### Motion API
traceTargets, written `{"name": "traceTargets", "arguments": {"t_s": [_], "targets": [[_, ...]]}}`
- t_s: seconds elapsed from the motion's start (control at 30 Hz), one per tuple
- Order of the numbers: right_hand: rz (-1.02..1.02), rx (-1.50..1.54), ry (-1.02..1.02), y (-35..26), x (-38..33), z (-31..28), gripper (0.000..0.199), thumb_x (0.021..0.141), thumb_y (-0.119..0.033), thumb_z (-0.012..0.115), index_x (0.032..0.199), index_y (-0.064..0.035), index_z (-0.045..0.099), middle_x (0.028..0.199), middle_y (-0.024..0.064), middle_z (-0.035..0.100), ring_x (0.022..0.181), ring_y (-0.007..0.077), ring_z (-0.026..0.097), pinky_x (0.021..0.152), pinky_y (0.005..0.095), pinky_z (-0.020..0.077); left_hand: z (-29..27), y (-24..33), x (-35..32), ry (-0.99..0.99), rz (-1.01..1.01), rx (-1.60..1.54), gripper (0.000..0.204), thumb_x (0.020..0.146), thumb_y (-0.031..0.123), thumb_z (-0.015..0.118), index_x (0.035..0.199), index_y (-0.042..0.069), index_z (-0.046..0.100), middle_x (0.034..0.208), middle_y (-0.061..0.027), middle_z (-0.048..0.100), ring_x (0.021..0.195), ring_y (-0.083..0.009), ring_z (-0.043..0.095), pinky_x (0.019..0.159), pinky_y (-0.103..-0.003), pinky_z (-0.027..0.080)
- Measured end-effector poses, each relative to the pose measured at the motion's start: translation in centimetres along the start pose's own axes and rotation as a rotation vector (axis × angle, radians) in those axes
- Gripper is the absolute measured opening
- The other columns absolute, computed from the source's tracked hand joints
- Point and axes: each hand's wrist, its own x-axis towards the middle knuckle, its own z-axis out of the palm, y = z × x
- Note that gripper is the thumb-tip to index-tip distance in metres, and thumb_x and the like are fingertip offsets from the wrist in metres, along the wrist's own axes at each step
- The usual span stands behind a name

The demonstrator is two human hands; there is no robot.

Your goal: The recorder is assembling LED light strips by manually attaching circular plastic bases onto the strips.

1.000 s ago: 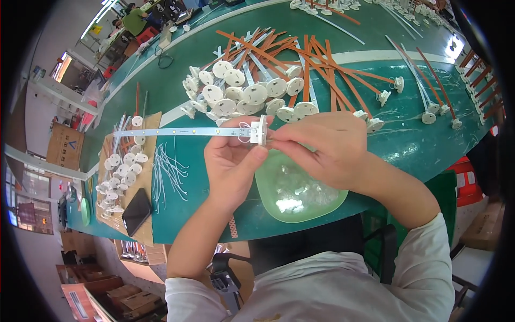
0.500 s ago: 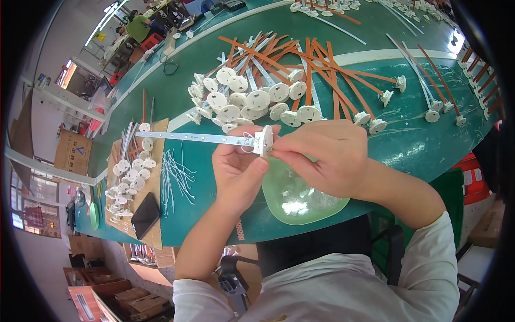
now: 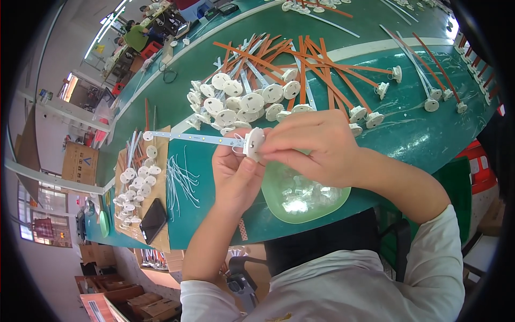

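My left hand (image 3: 236, 180) is closed around the base of an LED strip (image 3: 196, 138) with a round white end cap (image 3: 254, 143). The pale strip, dotted with small yellow LEDs, points to the left, and thin white wires loop beside the cap. At the cap's face, the thumb and fingers of my right hand (image 3: 316, 145) are pinched together; whatever sits between them is too small or hidden to make out. Below both hands stands a light green bowl (image 3: 278, 206) holding shiny clear plastic.
Behind my hands lies a heap of white-capped strips (image 3: 252, 102), some orange. Left are loose white wires (image 3: 179, 182), a cardboard sheet (image 3: 161, 180) with more capped strips, and a black phone (image 3: 154, 221). More strips (image 3: 429, 96) lie at the right. People sit far back left.
The cap's round face has turned a little more toward me. My right fingers stay pinched at it. The whole view has shifted slightly.
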Motion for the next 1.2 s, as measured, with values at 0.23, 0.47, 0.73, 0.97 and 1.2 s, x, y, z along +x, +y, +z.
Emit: {"name": "traceTargets", "arguments": {"t_s": [0.23, 0.47, 0.73, 0.97, 1.2], "targets": [[0.005, -0.215, 0.033, -0.9, -0.5, 0.7, 0.016, 0.073, 0.0, 0.073, 0.087, -0.0021, 0.068, 0.08, 0.0094, 0.069, 0.064, 0.0236, 0.067, 0.055, 0.0302, 0.052, 0.1, -0.5, 0.0, 0.072, 0.058, 0.017, 0.045, 0.085, 0.018, 0.076, 0.121, 0.007, 0.052, 0.129, -0.0155, 0.058, 0.117, -0.0234, 0.057, 0.1, -0.04, 0.048], [-0.065, -0.273, 0.102, -1.1, -0.8, 1.6, 0.018, 0.07, 0.002, 0.072, 0.087, -0.0001, 0.065, 0.078, 0.011, 0.067, 0.059, 0.0242, 0.064, 0.049, 0.0295, 0.0489, -0.2, -0.7, -0.6, 0.118, 0.05, -0.027, 0.035, 0.081, 0.009, 0.078, 0.104, 0.011, 0.052, 0.131, -0.0213, 0.056, 0.116, -0.0243, 0.06, 0.097, -0.037, 0.051], [-0.098, -0.263, 0.094, -1.0, -1.0, 1.8, 0.021, 0.067, 0.004, 0.07, 0.086, 0.0012, 0.062, 0.078, 0.0106, 0.064, 0.057, 0.0233, 0.061, 0.047, 0.0303, 0.0472, -0.6, -0.8, -0.6, 0.072, 0.052, -0.076, 0.034, 0.078, -0.004, 0.076, 0.1, 0.009, 0.054, 0.119, -0.0159, 0.065, 0.126, -0.0308, 0.054, 0.106, -0.047, 0.041], [-0.117, -0.32, 0.127, -0.8, 0.1, 1.2, 0.033, 0.067, 0.001, 0.071, 0.099, 0.0015, 0.064, 0.085, 0.0086, 0.065, 0.067, 0.0236, 0.064, 0.056, 0.0322, 0.0513, -1.2, -0.7, 0.1, 0.215, 0.108, 0.053, 0.037, 0.083, 0.007, 0.076, 0.112, 0.007, 0.053, 0.113, -0.0085, 0.061, 0.11, -0.0249, 0.06, 0.092, -0.04, 0.051], [-0.268, -0.494, -0.172, -1.2, 0.0, -0.4, 0.037, 0.072, -0.012, 0.07, 0.108, -0.0029, 0.066, 0.094, 0.0067, 0.065, 0.074, 0.0259, 0.065, 0.061, 0.034, 0.053, -3.5, -1.2, -0.8, 0.037, 0.165, 0.458, 0.043, 0.077, 0.018, 0.081, 0.108, 0.001, 0.059, 0.106, -0.0081, 0.063, 0.1, -0.0181, 0.062, 0.086, -0.032, 0.051]]}}
